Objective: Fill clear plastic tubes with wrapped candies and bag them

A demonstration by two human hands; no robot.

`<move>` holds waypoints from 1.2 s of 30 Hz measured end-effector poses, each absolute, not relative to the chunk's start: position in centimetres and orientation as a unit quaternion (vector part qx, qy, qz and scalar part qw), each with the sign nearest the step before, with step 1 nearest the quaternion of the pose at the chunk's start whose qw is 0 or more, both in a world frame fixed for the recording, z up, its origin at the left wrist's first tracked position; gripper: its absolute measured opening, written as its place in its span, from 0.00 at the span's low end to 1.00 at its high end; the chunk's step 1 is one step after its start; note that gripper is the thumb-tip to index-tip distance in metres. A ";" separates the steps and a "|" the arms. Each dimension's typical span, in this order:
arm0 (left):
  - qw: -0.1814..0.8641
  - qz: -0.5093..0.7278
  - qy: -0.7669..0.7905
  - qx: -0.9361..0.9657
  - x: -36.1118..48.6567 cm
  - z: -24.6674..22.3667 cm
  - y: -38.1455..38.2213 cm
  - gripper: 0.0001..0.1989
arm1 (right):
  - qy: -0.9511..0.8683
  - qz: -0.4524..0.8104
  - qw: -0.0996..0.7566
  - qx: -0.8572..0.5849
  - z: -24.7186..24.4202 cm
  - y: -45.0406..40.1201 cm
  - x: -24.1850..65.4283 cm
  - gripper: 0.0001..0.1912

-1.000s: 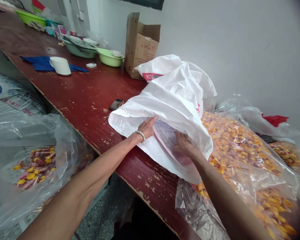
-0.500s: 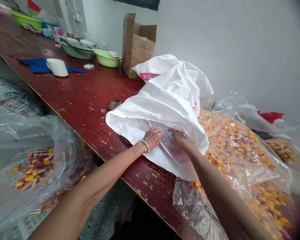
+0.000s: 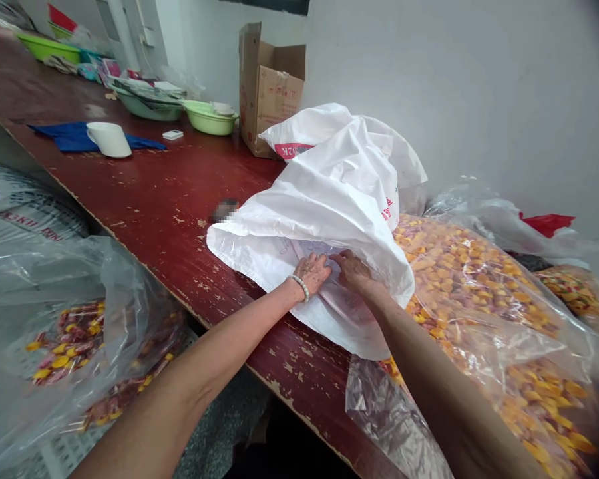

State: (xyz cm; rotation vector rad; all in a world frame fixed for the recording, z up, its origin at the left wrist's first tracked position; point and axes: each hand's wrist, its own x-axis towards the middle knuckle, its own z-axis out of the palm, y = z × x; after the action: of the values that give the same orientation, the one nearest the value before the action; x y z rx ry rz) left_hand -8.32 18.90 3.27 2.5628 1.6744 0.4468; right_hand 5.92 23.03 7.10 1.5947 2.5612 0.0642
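Observation:
A large white sack (image 3: pixel 339 179) with red print lies on the red table (image 3: pixel 154 199), its mouth facing me. Inside the mouth is a thin, pinkish see-through liner (image 3: pixel 349 301). My left hand (image 3: pixel 313 273), with a beaded bracelet at the wrist, rests on the liner, fingers bent and pressed together on it. Close by on the right, my right hand (image 3: pixel 353 271) reaches into the mouth with its fingers curled at the liner. The fingertips of both hands nearly meet, and the liner's edge between them is hard to make out.
Clear bags of yellow-wrapped pieces (image 3: pixel 459 266) lie at the right. A cardboard box (image 3: pixel 272 93), a light green basin (image 3: pixel 209 118) and a white mug (image 3: pixel 110 140) stand farther back. Below the table's left edge is an open plastic bag (image 3: pixel 124 286) holding wrapped pieces.
My left hand has moved slightly right, closer to my right hand. My right hand has shifted a little left, its fingers more curled. The view has shifted slightly.

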 end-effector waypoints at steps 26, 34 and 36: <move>0.564 0.595 0.395 0.414 -15.2 2.6 8.6 0.24 | 0.891 -0.015 0.066 0.448 7.5 23.0 5.8 0.20; 0.372 0.610 0.575 0.399 -16.0 1.3 2.5 0.13 | 0.926 -0.020 -0.077 0.368 4.7 16.1 1.1 0.16; 0.303 0.566 0.640 0.421 -15.9 0.0 1.3 0.12 | 0.931 -0.058 -0.142 0.332 1.6 14.4 -0.5 0.16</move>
State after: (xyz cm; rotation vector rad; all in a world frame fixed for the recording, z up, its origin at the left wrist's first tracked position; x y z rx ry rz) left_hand -15.87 1.32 -0.04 1.1153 1.6968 1.5008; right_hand -0.50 14.44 1.60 1.1507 3.2218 -0.2021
